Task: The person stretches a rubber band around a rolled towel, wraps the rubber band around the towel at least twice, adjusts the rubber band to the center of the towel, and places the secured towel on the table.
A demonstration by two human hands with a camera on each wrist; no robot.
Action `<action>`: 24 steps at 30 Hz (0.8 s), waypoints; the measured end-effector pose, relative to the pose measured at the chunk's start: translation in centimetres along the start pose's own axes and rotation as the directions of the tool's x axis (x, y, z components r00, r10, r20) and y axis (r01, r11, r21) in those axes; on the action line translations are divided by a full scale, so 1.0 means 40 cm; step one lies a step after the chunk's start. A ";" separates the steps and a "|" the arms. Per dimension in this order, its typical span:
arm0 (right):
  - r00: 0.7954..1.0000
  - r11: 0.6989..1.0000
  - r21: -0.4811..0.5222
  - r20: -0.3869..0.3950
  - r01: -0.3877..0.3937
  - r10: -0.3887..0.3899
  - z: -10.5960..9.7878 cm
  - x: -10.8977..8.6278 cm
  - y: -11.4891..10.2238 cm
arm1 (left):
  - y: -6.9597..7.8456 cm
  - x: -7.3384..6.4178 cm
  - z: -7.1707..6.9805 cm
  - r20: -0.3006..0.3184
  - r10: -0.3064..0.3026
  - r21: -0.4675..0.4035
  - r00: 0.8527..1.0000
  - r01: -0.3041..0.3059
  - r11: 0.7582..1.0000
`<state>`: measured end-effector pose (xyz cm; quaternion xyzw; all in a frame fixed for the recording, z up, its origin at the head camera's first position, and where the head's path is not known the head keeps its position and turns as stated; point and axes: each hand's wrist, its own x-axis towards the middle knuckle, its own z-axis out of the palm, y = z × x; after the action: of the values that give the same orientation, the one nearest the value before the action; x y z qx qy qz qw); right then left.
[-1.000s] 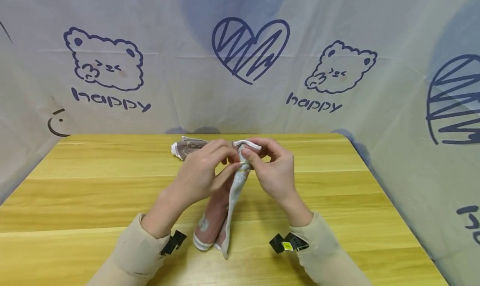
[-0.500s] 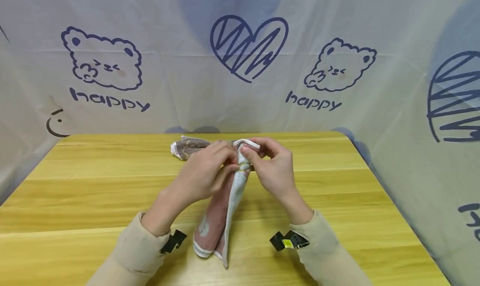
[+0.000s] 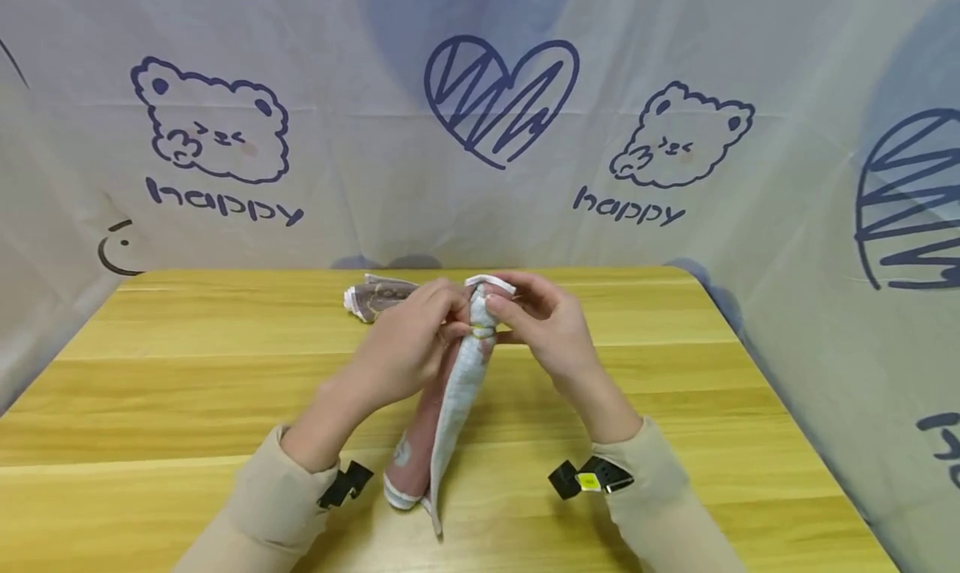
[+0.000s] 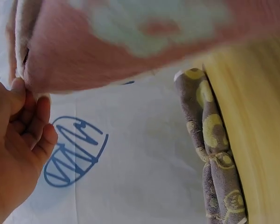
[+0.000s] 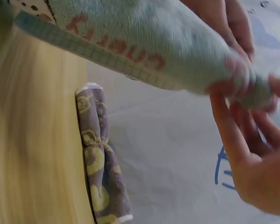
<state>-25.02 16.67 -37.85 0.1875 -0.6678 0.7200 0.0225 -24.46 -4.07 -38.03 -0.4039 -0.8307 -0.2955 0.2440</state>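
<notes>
A rolled towel (image 3: 459,389), pink outside with a pale blue-white flap, slants up from near the table's front. A thin yellow band (image 3: 482,332) cinches it near its far end, where the cloth bunches. My left hand (image 3: 405,339) pinches the roll at the band, as the left wrist view also shows with thumb and fingertips on the pink cloth (image 4: 144,42). On the other side, my right hand (image 3: 553,327) grips the far end between thumb and fingers. Red lettering marks the pale side (image 5: 116,42) in the right wrist view.
Behind my left hand, a second rolled towel (image 3: 369,296), grey-brown with yellow figures, lies near the back edge of the wooden table (image 3: 187,389). It is cinched in at its middle (image 5: 95,142). A printed curtain (image 3: 360,173) hangs behind.
The roll has turned so more of its pale side faces up, and its near end has swung slightly left. My right wrist has shifted right; the yellow band shows more plainly.
</notes>
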 end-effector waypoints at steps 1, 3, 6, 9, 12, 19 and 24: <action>0.999 1.000 0.007 0.052 -0.002 0.001 -0.008 0.001 0.001 | -0.003 -0.001 -0.003 0.002 -0.009 -0.042 1.000 0.009 0.999; 0.989 1.000 0.004 0.145 0.005 -0.005 -0.022 0.002 0.002 | -0.007 -0.003 -0.009 0.009 -0.023 -0.134 1.000 0.024 0.991; 0.970 1.000 -0.010 0.241 0.023 -0.019 -0.038 0.004 0.004 | -0.012 -0.002 -0.011 0.019 -0.023 -0.266 1.000 0.027 0.964; 0.960 0.999 -0.011 0.280 0.032 -0.027 -0.045 0.004 0.006 | -0.016 -0.002 -0.008 0.029 -0.017 -0.360 0.999 0.027 0.932; 0.965 1.000 -0.004 0.259 0.030 -0.028 -0.043 0.004 0.009 | -0.017 -0.002 -0.004 0.038 -0.028 -0.395 0.999 0.041 0.918; 0.998 1.000 0.026 0.063 0.001 -0.002 -0.027 0.005 0.016 | -0.018 -0.002 0.006 -0.080 -0.009 -0.234 0.997 -0.010 0.972; 0.999 0.998 0.048 -0.028 -0.040 0.042 -0.012 0.009 0.018 | -0.017 0.005 0.013 -0.265 0.122 -0.089 0.956 -0.151 0.985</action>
<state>-25.66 16.99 -38.46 0.1636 -0.6537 0.7387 0.0130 -25.22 -3.94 -38.45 -0.4310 -0.7444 -0.3729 0.3479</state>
